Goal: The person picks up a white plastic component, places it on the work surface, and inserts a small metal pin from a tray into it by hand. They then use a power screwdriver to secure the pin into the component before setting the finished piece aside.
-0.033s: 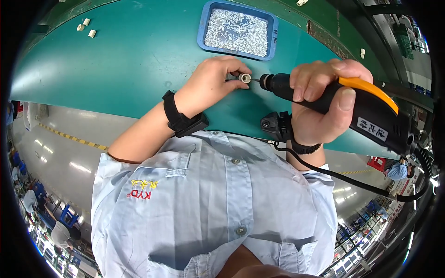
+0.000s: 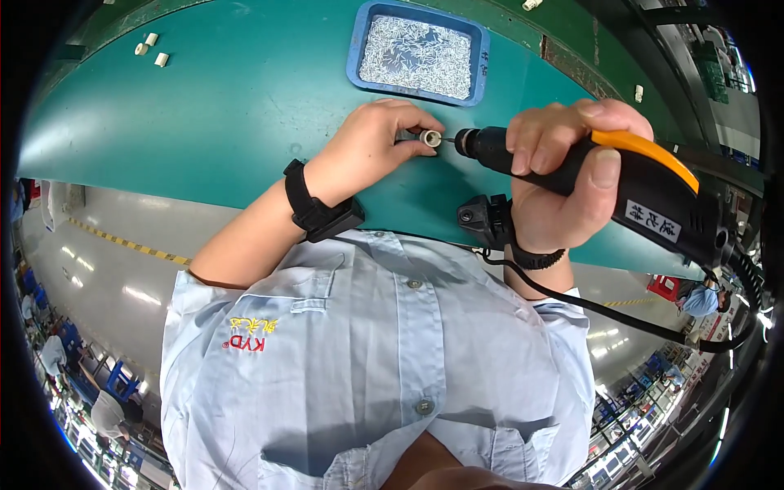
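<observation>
My left hand (image 2: pixel 371 145) is closed, pinching a small cream-white cylindrical part (image 2: pixel 430 139) between thumb and fingertips. The part's hollow round end shows. My right hand (image 2: pixel 563 175) wraps around a black electric screwdriver (image 2: pixel 653 192) with an orange lever on its upper side. Its thin bit (image 2: pixel 448 140) points left and its tip reaches the rim of the cylindrical part. Whether the bit touches a screw there is too small to tell. Just beyond my hands, a blue tray (image 2: pixel 482 61) holds a mass of small silvery screw-like pieces (image 2: pixel 408 53).
Several loose cream-white cylinders (image 2: pixel 162 60) lie at the far left of the green table (image 2: pixel 204 122). Another small white piece (image 2: pixel 639 93) sits at the right. A black cable (image 2: pixel 621 317) runs past my right wrist. A yellow-and-black floor stripe (image 2: pixel 131 242) shows behind my left elbow.
My right hand and the electric screwdriver have shifted very slightly left and up. The left hand with the part has barely moved.
</observation>
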The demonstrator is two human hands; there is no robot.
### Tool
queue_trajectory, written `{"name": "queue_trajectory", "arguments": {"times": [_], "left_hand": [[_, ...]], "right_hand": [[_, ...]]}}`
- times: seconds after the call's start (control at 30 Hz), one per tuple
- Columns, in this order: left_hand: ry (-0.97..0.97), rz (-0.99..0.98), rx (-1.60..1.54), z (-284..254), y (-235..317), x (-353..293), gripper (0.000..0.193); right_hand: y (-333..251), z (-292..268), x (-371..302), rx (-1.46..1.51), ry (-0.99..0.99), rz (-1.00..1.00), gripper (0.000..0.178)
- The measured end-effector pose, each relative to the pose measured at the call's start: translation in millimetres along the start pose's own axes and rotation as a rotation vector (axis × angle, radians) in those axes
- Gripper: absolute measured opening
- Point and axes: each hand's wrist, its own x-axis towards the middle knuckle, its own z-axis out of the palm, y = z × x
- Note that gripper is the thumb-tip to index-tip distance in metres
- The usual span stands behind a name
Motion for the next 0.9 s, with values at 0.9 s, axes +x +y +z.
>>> {"name": "queue_trajectory", "arguments": {"times": [0.9], "left_hand": [[0.004,0.122,0.149,-9,-11,4,0.023]], "right_hand": [[27,11,5,-0.127,-0.050,0.051,0.030]]}}
